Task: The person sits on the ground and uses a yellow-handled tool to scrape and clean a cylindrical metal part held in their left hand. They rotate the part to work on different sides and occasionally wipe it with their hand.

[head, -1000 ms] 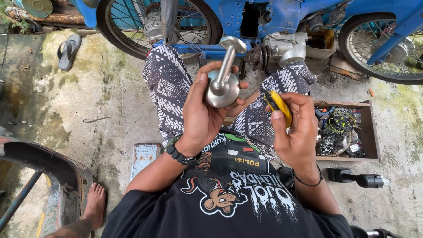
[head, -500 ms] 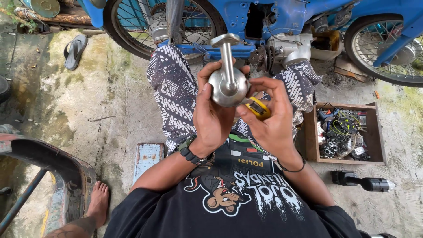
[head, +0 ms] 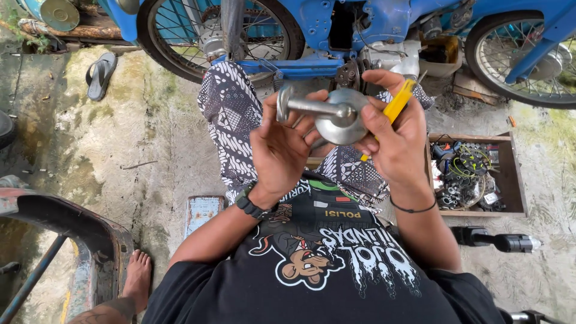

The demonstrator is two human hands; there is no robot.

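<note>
On the mossy concrete at far left lies a sandal [head: 100, 74], with a rusted metal frame [head: 72, 231] below it. At centre, your left hand [head: 282, 147] grips the shaft of a silver metal part [head: 329, 114], holding it up before the blue motorbike [head: 360, 24]. Your right hand [head: 393, 135] cups the part's round head while pinching a yellow tool [head: 397, 103]. At right, a wooden box [head: 517, 180] holds tangled wires and small parts.
</note>
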